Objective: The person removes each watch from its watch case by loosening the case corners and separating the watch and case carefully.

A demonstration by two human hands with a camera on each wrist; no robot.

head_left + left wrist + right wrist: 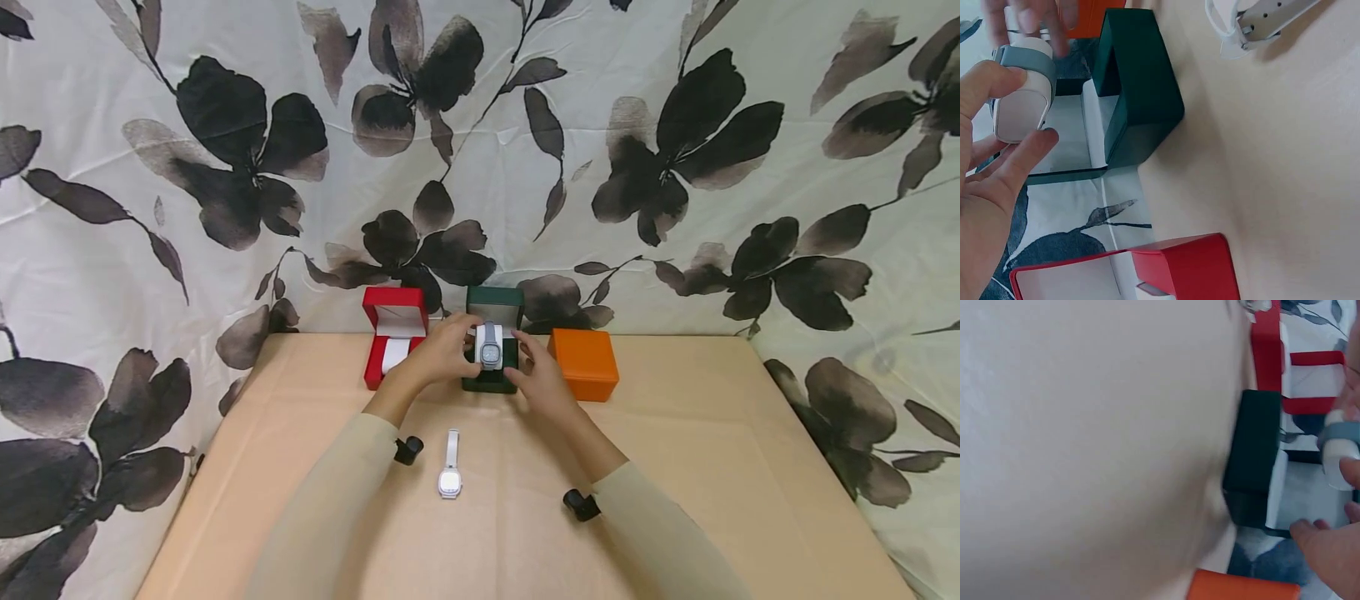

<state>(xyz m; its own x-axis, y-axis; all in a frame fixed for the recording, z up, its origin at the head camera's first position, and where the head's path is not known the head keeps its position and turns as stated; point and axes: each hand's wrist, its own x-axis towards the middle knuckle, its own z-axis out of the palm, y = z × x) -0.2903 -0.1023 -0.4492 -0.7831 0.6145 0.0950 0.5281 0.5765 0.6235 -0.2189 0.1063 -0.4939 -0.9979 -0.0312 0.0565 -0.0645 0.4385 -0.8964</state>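
My left hand (448, 350) grips a white watch cushion (1021, 115) with a watch (490, 355) on a blue-grey strap (1032, 61) wrapped around it. The cushion is held above the open green watch box (495, 385), whose pale interior (1066, 137) shows in the left wrist view. On the cushion's other side is my right hand (546, 377), fingers spread and loosely bent. Its thumb appears close to the cushion in the right wrist view; whether it touches cannot be told. A second, white watch (450, 482) lies on the table with its strap extended.
Left of the green box stands an open red watch box (395, 297) with a white cushion (394, 353) inside. A closed orange box (583, 367) sits to the right. The beige table (675, 433) ends at a floral cloth backdrop (570, 167) behind the boxes.
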